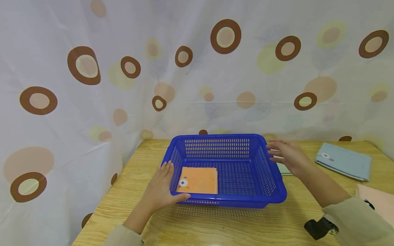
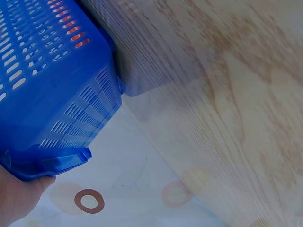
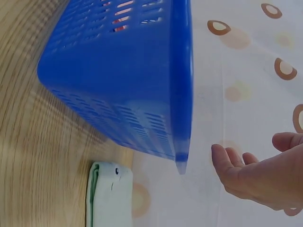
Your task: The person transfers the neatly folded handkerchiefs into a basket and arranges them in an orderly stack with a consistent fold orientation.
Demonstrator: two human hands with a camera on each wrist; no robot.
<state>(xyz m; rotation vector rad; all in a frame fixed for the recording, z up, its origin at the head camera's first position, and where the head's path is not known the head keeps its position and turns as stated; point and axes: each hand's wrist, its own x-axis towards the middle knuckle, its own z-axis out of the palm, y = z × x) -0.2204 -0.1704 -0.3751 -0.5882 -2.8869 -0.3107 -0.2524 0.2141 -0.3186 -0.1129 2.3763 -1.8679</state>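
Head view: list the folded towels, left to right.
Orange folded towel inside the blue plastic basket → pale green folded towel, mostly hidden → light blue folded towel → pale pink towel, cut off by the right edge.

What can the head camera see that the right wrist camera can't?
Only the head view shows the left hand resting on the basket's rim, plus the folded grey-blue cloth and pink cloth on the right.

Only the right wrist view shows the little dark eye on the green cloth.

Both show the blue basket, the right hand, part of the green cloth, the wooden table and the patterned sheet.
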